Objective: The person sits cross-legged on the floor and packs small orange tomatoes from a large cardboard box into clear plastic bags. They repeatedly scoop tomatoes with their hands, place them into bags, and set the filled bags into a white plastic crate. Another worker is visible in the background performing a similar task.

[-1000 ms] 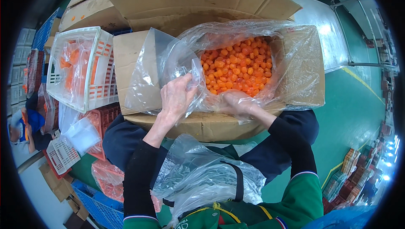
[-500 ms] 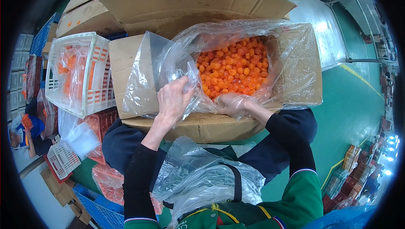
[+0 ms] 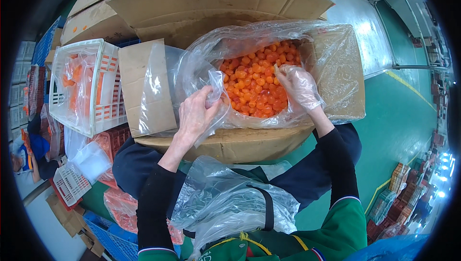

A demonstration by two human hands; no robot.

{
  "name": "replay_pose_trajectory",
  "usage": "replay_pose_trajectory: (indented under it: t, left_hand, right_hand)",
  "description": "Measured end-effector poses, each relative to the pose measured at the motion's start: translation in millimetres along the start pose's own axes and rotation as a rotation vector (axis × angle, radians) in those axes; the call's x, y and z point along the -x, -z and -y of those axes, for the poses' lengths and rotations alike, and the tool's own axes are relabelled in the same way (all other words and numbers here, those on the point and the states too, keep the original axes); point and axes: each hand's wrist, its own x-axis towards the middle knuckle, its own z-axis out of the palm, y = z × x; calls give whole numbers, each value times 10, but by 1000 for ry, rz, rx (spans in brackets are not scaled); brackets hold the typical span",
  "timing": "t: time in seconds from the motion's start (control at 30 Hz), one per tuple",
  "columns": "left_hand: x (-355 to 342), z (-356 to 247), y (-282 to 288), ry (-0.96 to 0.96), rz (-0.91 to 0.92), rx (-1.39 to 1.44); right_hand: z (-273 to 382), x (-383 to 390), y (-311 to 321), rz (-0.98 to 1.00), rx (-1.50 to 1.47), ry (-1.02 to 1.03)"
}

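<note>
An open cardboard box (image 3: 225, 142) in front of me is lined with a clear plastic bag (image 3: 192, 71). Inside lies a heap of glossy orange balls (image 3: 254, 80) that look like salted egg yolks. My left hand (image 3: 194, 114) is closed on the bag's edge at the left of the heap, pinching the gathered film. A thin clear glove covers my right hand (image 3: 301, 88), which is over the right side of the heap. Its fingers are bent and drawn together; whatever they hold, if anything, is too small to make out.
To the left stands a white crate (image 3: 98, 88) with bagged orange contents, above a red crate (image 3: 115, 141). A plastic sheet (image 3: 235, 198) lies across my lap. A metal table (image 3: 357, 30) is at the back right. Far left, another person (image 3: 33, 150) handles something orange.
My right hand has lifted from the bag's near edge and moved up and right over the orange balls. My left hand still grips the film. The box has shifted slightly left in view.
</note>
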Motion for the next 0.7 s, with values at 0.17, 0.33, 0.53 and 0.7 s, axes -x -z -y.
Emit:
replay_pose_trajectory:
  t: [0.17,0.33,0.53,0.7]
  left_hand:
    - [-55,-100,-58,-33,132,521]
    - [-70,93,-65,-10,-6,209]
    - [21,91,-43,-94,-203,-123]
    - [17,-51,20,-95,-210,-302]
  right_hand:
    - [-56,159,-189,238,386,111]
    - [60,257,-340,388,596,133]
    - [-256,155,-388,321,290,87]
    - [-316,109,-191,226,-821,-565]
